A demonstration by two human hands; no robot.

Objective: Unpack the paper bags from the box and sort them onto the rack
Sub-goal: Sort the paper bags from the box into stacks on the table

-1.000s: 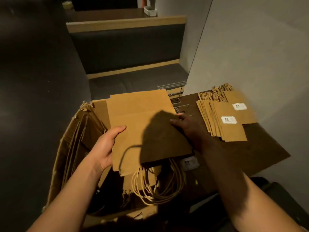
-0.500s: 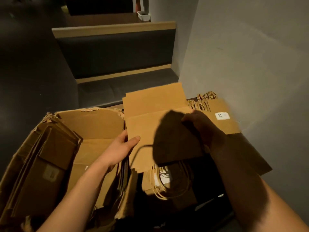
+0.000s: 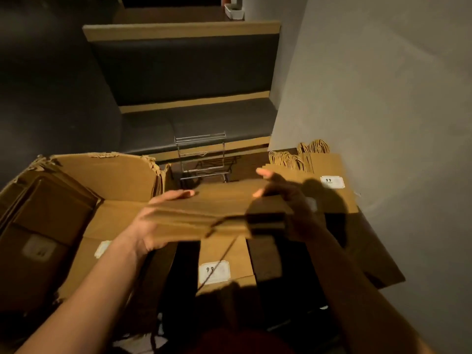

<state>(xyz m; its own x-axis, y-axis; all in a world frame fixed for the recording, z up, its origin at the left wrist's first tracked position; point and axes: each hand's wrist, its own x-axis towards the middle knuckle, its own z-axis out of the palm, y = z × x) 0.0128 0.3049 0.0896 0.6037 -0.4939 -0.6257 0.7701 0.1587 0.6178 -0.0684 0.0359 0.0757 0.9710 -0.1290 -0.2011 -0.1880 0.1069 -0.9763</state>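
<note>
I hold a stack of flat brown paper bags (image 3: 217,208) between both hands, tipped almost edge-on at mid-frame. My left hand (image 3: 155,221) lies against its left end with straight fingers. My right hand (image 3: 288,208), in shadow, grips the right end, thumb on top. One bag with a white label (image 3: 222,261) hangs below the stack. The torn open cardboard box (image 3: 107,175) stands at the left with more bags (image 3: 46,213) inside. The wire rack (image 3: 201,159) stands just beyond the stack.
Several bags with twisted handles and a white label lie in a pile (image 3: 332,190) on the dark table at the right, against the grey wall (image 3: 383,123). A dark bench seat (image 3: 199,123) runs behind the rack.
The stack has tipped from facing me to nearly flat and has risen, with both hands still on it. My view has shifted, so the rack now shows behind the stack.
</note>
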